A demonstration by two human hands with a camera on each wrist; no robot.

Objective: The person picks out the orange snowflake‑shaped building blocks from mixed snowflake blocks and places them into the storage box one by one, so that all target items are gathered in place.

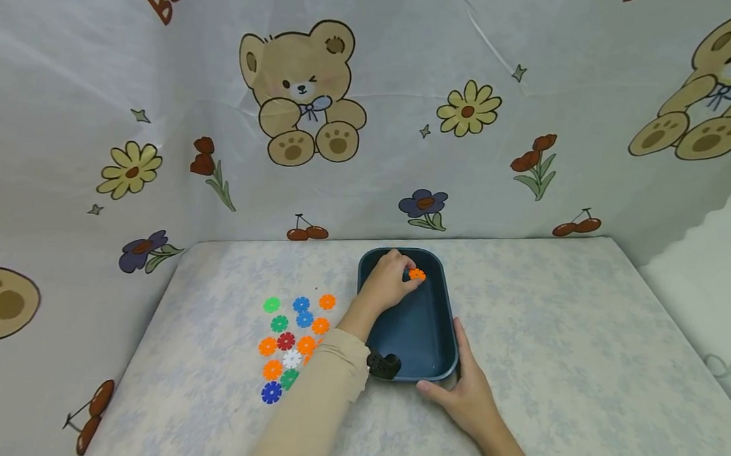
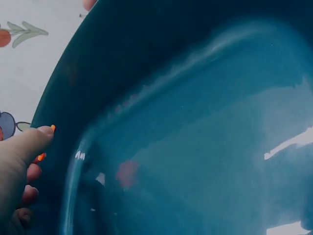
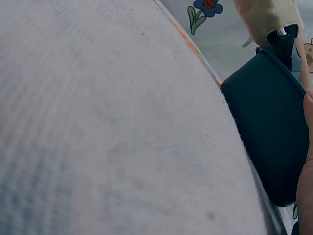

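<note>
A dark blue rectangular tray (image 1: 413, 332) lies on the table. Over its far end, my left hand (image 1: 388, 280) pinches an orange notched plastic disc (image 1: 417, 274) between thumb and fingers. In the left wrist view, small orange bits of the disc (image 2: 41, 157) show beside the thumb of that hand (image 2: 17, 166), against the tray's inner wall (image 2: 63, 83). At the tray's near right corner, my right hand (image 1: 471, 396) rests with fairly straight fingers along the side and thumb spread toward the front rim. Part of it enters the right wrist view next to the tray's outer wall (image 3: 266, 117).
Left of the tray lie several loose notched discs, among them a red disc (image 1: 286, 341), a white disc (image 1: 292, 359) and a dark blue disc (image 1: 271, 392). The left sleeve (image 1: 327, 396) covers some. A bear-print cloth (image 1: 379, 188) hangs behind the table (image 1: 550, 345).
</note>
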